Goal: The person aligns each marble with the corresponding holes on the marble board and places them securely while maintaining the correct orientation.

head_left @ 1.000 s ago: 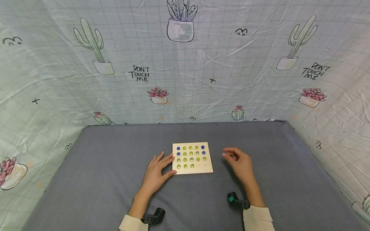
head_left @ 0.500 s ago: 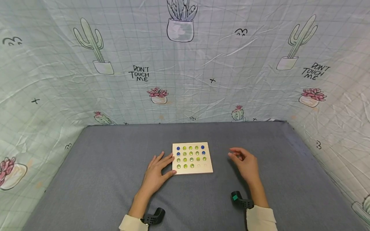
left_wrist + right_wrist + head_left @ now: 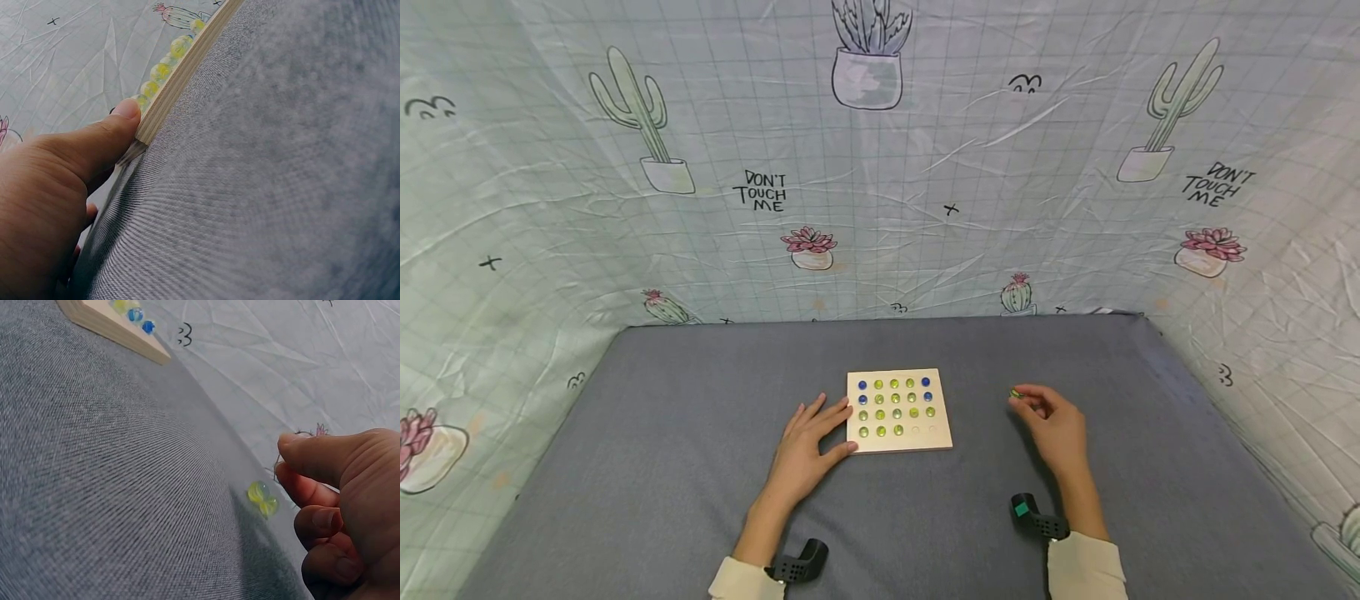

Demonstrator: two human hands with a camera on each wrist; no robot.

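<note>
A pale wooden board lies flat on the grey cloth, with several yellow-green marbles and blue marbles in rows. Two hollows at its near right show no marble. My left hand rests spread at the board's left side, its thumb touching the near left corner in the left wrist view. To the right, my right hand hovers with bent fingers and a small gap between thumb and index fingertip. Below those fingertips, yellow-green marbles, seemingly two, lie on the cloth, apart from the fingers.
Grey cloth covers the tabletop. Behind and along both sides hangs a white curtain printed with cacti. Each wrist carries a black camera band.
My right hand has moved to the right, away from the board, uncovering the yellow-green marbles at its fingertips. The left hand and the board have stayed in place.
</note>
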